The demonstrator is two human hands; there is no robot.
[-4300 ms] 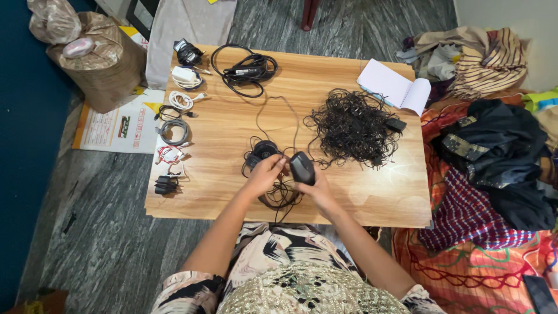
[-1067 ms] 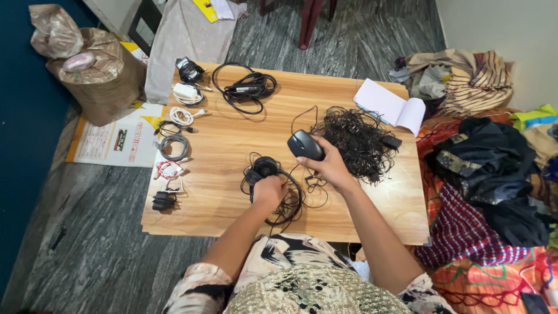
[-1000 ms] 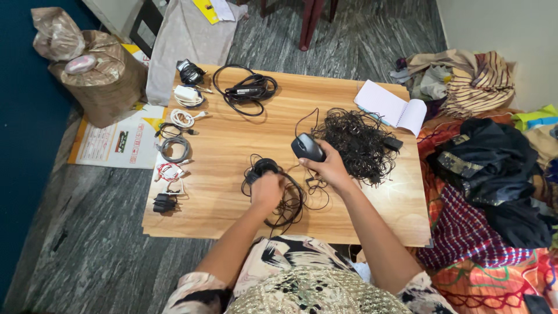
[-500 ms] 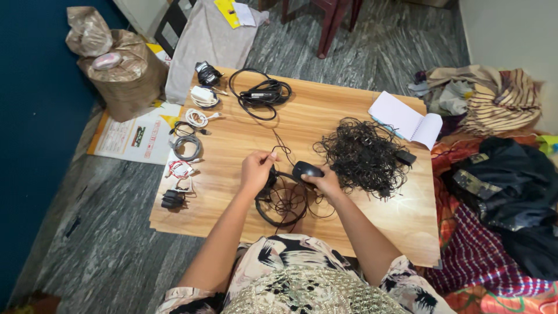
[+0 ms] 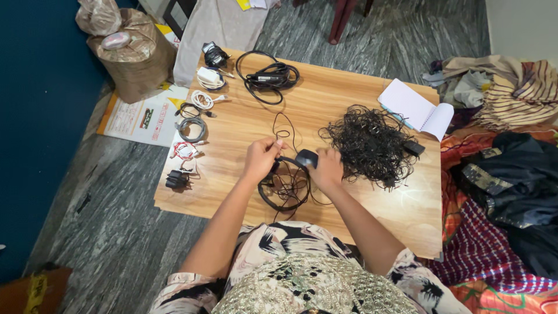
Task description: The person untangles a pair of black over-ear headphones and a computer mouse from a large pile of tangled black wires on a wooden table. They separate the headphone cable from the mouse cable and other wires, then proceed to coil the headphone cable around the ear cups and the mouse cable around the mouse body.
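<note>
White-orange printed sheet (image 5: 142, 116) on floor, left of table (image 5: 244, 200)

Black mouse (image 5: 306, 157), seemingly black headphones (image 5: 283, 186), tan wood-grain table (image 5: 325, 104).

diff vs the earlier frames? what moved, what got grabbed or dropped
The right hand brought the black mouse down from in front of the black wire tangle to the headphones, still gripping it. The left hand left the headphones and now pinches the thin mouse cable. Coiled cables along the table's left edge, the power adapter and the notebook stayed put.
</note>
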